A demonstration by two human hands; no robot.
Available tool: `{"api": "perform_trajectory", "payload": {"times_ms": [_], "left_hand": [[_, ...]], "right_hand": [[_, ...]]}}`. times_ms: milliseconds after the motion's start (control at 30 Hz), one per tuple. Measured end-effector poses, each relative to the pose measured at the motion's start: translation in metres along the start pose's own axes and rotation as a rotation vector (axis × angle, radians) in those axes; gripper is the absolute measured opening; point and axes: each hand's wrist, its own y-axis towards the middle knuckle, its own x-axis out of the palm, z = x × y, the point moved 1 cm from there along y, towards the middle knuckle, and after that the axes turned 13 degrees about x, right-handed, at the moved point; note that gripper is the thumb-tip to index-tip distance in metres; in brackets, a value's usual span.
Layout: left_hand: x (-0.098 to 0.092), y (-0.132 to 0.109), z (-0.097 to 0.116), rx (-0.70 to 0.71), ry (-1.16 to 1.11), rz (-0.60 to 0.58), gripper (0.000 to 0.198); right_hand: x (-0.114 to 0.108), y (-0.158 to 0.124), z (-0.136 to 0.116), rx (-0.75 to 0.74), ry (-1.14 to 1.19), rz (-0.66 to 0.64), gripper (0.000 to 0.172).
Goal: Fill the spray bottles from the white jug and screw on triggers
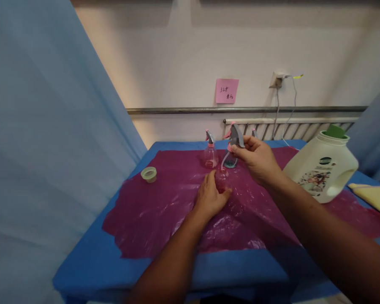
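My left hand (210, 195) is wrapped round a small clear bottle (222, 179) standing on the purple plastic sheet (158, 211). Above and to the right, my right hand (256, 155) grips a grey and pink spray head (236, 135). Its thin tube (224, 158) hangs down, with the lower end at the mouth of the bottle. A spray bottle (210, 155) with its head on stands just behind my left hand. Another bottle (230, 163) with bluish liquid is partly hidden behind the spray head and tube.
A large cream jug (323, 164) with a green cap stands at the right, beside a yellow cloth (373, 197). A small pale cup (149, 174) sits at the left. Behind the blue-covered table (221, 270) are a metal rail (190, 110) and a wall socket (276, 80).
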Motion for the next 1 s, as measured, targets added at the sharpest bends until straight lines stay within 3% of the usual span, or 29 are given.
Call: {"api": "perform_trajectory", "payload": {"times_ms": [233,500,800,1000], "left_hand": [[-0.004,-0.001,0.001,0.04,-0.063,0.001,0.072],[-0.002,-0.003,0.0,0.008,-0.06,-0.009,0.083],[0.0,-0.004,0.003,0.0,-0.034,-0.006,0.087],[-0.004,-0.004,0.007,-0.001,-0.038,0.024,0.074]], "right_hand": [[-0.002,-0.002,0.055,0.09,-0.109,-0.178,0.049],[-0.012,-0.011,0.076,-0.022,-0.221,-0.252,0.035],[-0.009,-0.019,0.079,-0.035,-0.203,-0.128,0.035],[0.001,-0.02,0.075,-0.065,-0.274,-0.051,0.023]]}}
